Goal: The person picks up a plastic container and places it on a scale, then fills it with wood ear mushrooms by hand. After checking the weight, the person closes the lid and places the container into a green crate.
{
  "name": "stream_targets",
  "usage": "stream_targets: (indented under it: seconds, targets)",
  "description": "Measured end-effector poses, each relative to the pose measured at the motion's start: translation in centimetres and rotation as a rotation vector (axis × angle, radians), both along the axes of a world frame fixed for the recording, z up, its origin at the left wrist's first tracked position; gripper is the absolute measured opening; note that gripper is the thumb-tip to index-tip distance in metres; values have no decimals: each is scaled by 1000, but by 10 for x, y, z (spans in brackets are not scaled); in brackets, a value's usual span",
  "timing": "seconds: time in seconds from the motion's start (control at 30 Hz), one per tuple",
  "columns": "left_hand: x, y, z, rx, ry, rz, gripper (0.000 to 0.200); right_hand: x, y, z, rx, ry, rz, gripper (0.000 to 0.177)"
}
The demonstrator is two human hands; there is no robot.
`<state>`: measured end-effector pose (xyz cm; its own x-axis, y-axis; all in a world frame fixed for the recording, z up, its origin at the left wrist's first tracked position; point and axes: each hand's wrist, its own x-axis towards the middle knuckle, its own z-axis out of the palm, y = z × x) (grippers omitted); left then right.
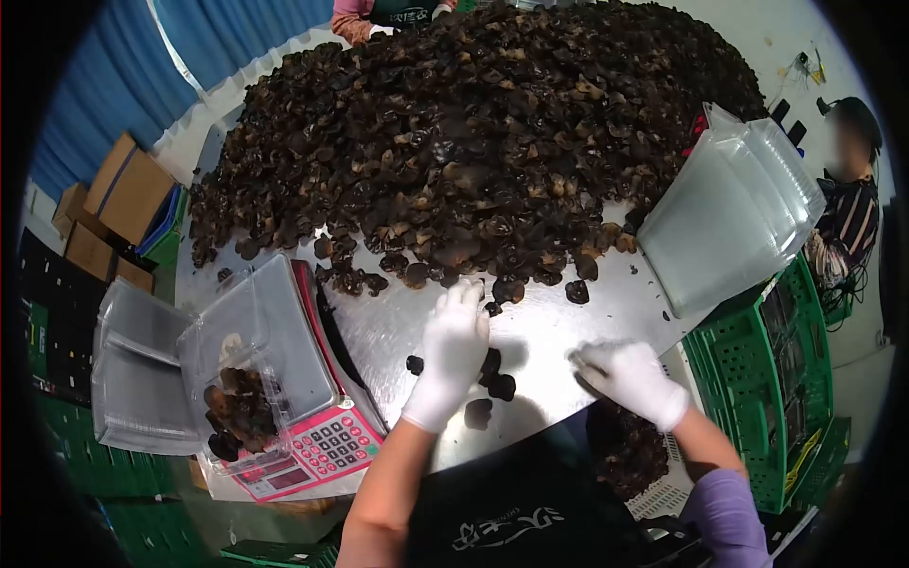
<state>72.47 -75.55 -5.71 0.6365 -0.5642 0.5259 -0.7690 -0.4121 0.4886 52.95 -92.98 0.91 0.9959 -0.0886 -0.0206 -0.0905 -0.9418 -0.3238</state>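
Note:
A large heap of dark wood ear mushrooms (pixel 492 142) covers the far part of the metal table (pixel 540 350). My left hand (pixel 453 355), in a white glove, reaches to the heap's near edge with its fingers stretched out, close to a few mushrooms. Several loose dark pieces (pixel 502 386) lie beside and below that hand. My right hand (pixel 634 381), also gloved, is over the table's near edge, its fingers closed on a dark wood ear mushroom (pixel 589 375), partly hidden.
At left, a pink-framed scale (pixel 327 445) bears a clear plastic box (pixel 270 379) with mushrooms inside. Stacked clear trays (pixel 729 208) stand at right above green crates (pixel 748 379). Below my right hand is a white basket (pixel 674 483) of mushrooms. Two other people are beyond the table.

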Motion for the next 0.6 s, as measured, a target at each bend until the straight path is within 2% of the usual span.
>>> stream_targets:
  seconds: [0.03,0.07,0.1,0.17,0.23,0.27,0.3,0.37,0.4,0.5,0.6]
  targets:
    - [5,-9,-6,-2,-4,-3,30,21,4,-15,107,-235,-39,24]
    - [8,-15,-10,144,-25,43,29,44,9,-27,73,-373,-114,31]
    - [10,-18,-11,293,-48,92,28,69,17,-25,68,-437,-215,38]
    - [7,-7,-6,334,-20,45,27,110,13,-41,6,-620,-296,44]
    - [0,12,5,438,78,-30,23,129,6,-52,7,-613,-287,26]
    - [-3,23,9,448,66,-38,23,134,0,-63,-1,-601,-249,18]
    - [-4,34,12,398,154,-98,23,131,1,-66,-30,-655,-225,8]
    - [-5,37,30,332,350,-128,21,112,12,-63,-34,-641,-172,7]
    - [-3,32,29,326,354,-131,21,100,19,-64,-46,-615,-160,7]
    - [7,12,9,212,187,-65,23,71,39,-67,-79,-309,-99,7]
    - [11,-14,-1,225,166,-10,26,50,41,-61,55,-443,-47,9]
